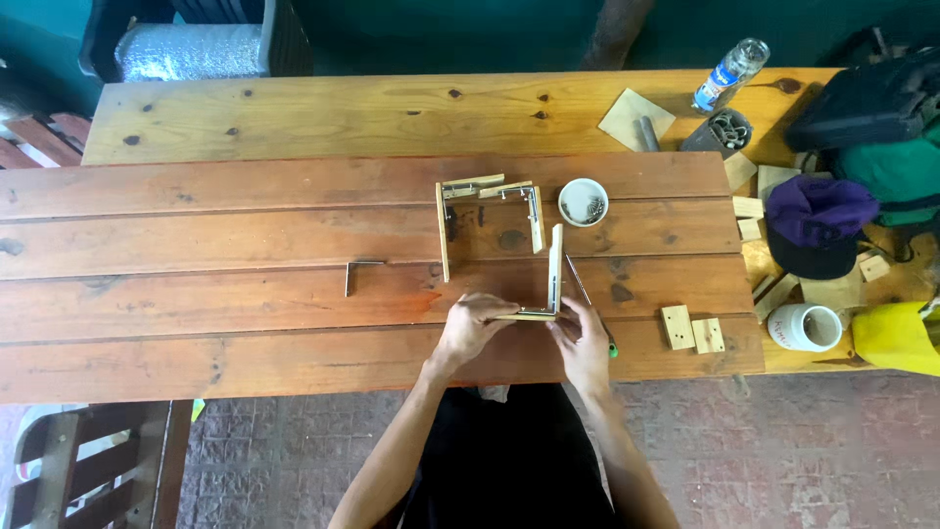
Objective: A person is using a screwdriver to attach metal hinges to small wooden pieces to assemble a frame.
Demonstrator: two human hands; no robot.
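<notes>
- Reddish wooden planks (196,284) were laid across a paler workbench (294,113), with brick paving seen below.
- An L-shaped piece of two light wooden strips (548,289) was held near the planks' front edge.
- The left hand (468,328) was closed around the left end of the lower strip.
- The right hand (583,338) was pinched at the corner of the L; a thin screwdriver (587,299) lay just beside it.
- A second, U-shaped strip frame (485,220) was placed just behind, beside a small white bowl of screws (584,202).
- A metal angle bracket (360,272) was left well to the left.
- Two small wooden blocks (691,329) were set to the right.
</notes>
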